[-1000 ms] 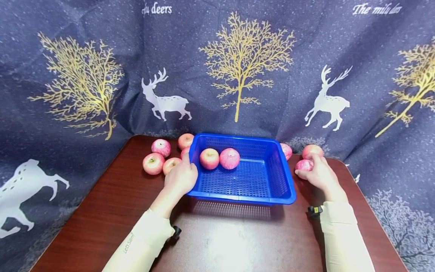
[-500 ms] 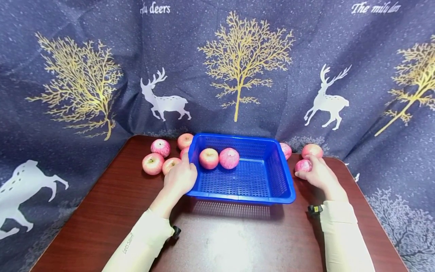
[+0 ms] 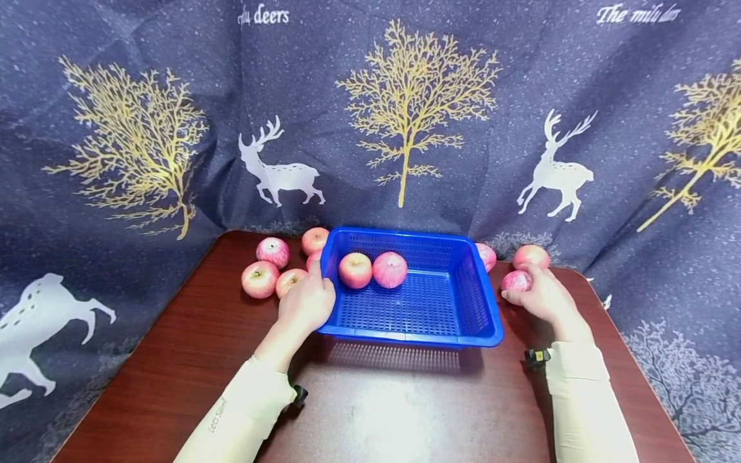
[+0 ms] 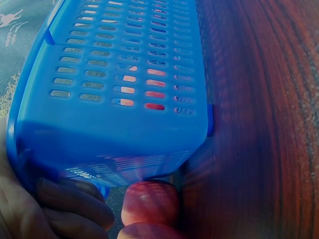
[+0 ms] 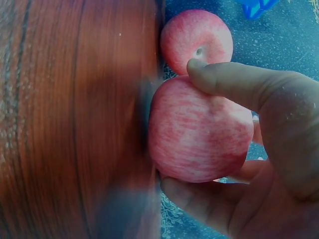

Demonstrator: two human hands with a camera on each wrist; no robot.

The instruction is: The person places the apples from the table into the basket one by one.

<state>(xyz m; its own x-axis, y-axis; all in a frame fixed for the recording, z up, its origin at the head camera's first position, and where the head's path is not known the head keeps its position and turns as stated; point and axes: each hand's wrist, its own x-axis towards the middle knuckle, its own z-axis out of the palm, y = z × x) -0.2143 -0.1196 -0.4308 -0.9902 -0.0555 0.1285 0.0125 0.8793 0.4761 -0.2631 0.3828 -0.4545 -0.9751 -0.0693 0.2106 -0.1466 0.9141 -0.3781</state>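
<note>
A blue plastic basket with slotted walls stands mid-table, two apples inside: a yellowish-red one and a pink striped one. My left hand grips the basket's left rim; in the left wrist view its fingers curl beneath the rim. Right of the basket, my right hand holds a pink streaked apple between thumb and fingers, low by the tabletop. Close to it are another apple behind and one partly hidden by the basket's right wall.
Several apples sit left of the basket, among them a striped one and a larger one; one is mostly hidden behind the left hand and basket. A dark patterned curtain hangs behind the brown wooden table.
Almost nothing differs; the whole scene shifts very slightly in the head view. Both hands keep their places, the left on the basket rim and the right on the apple.
</note>
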